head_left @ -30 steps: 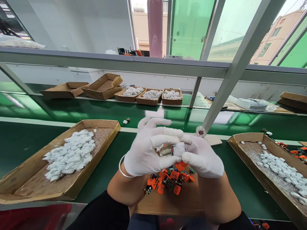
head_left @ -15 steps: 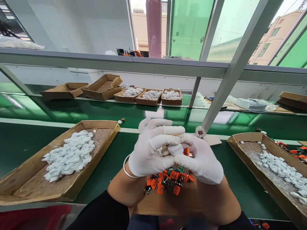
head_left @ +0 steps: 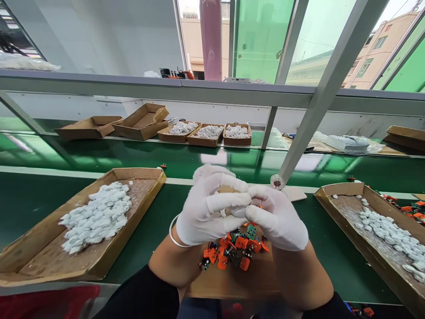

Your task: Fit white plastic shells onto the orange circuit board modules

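White piece point(head_left: 235, 211) between the fingers, 2 gloved hands.
Left hand point(head_left: 206, 215): fingers clamped on it. Right hand point(head_left: 282, 223): fingers bent at its edge, hold hidden, cannot tell. Orange parts point(head_left: 241, 243) below the fingers. Advise light, even pressure.

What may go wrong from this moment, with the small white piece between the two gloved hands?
The small white piece might slip from between the left hand and right hand, perhaps landing among the heap of orange parts lying below. Also, the gloved fingers cover much of the piece, so damage on it could go unnoticed.
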`<state>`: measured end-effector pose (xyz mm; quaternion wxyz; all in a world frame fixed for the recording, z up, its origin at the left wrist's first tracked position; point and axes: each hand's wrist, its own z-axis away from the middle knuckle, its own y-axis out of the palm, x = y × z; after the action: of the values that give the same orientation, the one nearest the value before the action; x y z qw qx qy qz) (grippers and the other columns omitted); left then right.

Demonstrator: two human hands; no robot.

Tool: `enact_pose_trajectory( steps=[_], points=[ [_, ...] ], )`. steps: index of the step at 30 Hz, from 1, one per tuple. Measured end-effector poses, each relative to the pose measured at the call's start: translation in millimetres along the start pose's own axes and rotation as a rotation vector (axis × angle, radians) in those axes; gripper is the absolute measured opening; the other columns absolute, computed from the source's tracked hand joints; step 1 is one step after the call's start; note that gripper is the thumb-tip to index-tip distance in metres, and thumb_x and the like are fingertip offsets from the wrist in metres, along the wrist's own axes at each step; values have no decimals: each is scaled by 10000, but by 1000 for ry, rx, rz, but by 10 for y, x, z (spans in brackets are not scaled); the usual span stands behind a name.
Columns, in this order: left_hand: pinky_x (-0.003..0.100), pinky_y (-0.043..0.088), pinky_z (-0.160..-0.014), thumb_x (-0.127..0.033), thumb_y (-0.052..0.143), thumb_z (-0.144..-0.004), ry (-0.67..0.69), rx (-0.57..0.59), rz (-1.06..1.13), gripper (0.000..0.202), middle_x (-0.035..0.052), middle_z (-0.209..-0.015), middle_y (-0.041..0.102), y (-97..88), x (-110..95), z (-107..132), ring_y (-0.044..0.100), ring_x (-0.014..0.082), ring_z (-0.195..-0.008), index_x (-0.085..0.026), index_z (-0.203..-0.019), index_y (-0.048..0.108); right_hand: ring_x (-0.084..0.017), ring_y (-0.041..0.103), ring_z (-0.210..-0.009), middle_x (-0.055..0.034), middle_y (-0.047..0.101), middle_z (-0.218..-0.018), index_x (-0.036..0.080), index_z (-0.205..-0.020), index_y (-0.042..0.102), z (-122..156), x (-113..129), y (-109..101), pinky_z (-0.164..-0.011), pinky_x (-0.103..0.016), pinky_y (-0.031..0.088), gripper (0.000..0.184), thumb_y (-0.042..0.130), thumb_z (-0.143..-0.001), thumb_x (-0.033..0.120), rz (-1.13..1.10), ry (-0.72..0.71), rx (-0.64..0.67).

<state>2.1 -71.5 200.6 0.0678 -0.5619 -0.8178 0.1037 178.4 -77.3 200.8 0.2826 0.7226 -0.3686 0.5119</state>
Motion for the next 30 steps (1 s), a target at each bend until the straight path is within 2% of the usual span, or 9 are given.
enact_pose_trajectory(
  steps=[6,10,12,14,18,21,24,27,30],
  points=[
    [314,524,-762,-112,769,-786,-62,-73,150,536,-7,-830,673,83,31,69,613,130,-765,-238,-1275,592,-250,711,-920,-108,729,-1026,192,-1066,667,5,-17,29,-800,-394,601,540,742,-772,639,34,-159,-216],
    [315,550,-847,-172,683,-865,-332,-100,26,312,19,-930,679,212,404,212,636,129,-831,-220,-1173,668,-247,691,-1069,-111,684,-1214,240,-1171,592,-34,-53,-209,-983,-453,551,513,729,-813,582,73,-397,-585],
    [330,537,-940,-199,665,-861,-587,71,-166,259,23,-864,699,357,752,302,657,164,-913,-179,-1117,700,-230,692,-1057,-95,706,-1161,237,-1145,598,-87,-201,-358,-987,-441,544,374,704,-860,454,230,-391,-705],
    [294,525,-964,-210,632,-871,-926,484,-378,296,35,-926,735,559,1136,401,672,171,-961,-166,-1156,696,-225,698,-1004,-88,734,-1064,211,-1071,640,-152,-474,-448,-960,-421,546,237,654,-875,343,512,-230,-680],
    [325,548,-917,-251,721,-828,-1087,829,-404,225,81,-1021,737,978,1747,627,685,227,-996,-139,-1023,727,-273,672,-1059,-106,746,-1092,219,-1135,698,-267,-1188,-362,-934,-426,512,289,622,-861,269,1218,373,-222],
    [400,565,-918,-359,652,-928,-1117,1040,-407,292,87,-1127,674,1157,1974,770,659,208,-1034,-135,-1115,652,-321,670,-1035,-145,754,-1006,189,-1042,732,-326,-1576,-217,-890,-455,488,234,636,-829,202,1429,522,-25],
    [422,563,-926,-390,619,-949,-1063,1186,-398,343,94,-1186,645,1177,2027,842,644,218,-1067,-143,-1187,618,-318,673,-1002,-160,747,-946,156,-955,745,-338,-1739,-187,-866,-428,474,203,637,-789,112,1418,511,-16],
    [466,481,-1050,-358,691,-874,-907,1244,-371,466,112,-1362,577,1058,1904,889,566,273,-1239,-189,-1296,588,-281,662,-1019,-157,722,-1041,176,-1103,731,-275,-1761,-291,-885,-398,468,281,561,-880,158,1376,432,-90],
    [402,376,-1148,-275,787,-701,-700,1321,-253,561,16,-1464,528,864,1607,1008,462,275,-1359,-313,-1244,653,-246,645,-1024,-131,701,-1047,182,-1185,707,-186,-1763,-448,-922,-371,473,325,504,-932,205,1311,337,-174]
  ],
)
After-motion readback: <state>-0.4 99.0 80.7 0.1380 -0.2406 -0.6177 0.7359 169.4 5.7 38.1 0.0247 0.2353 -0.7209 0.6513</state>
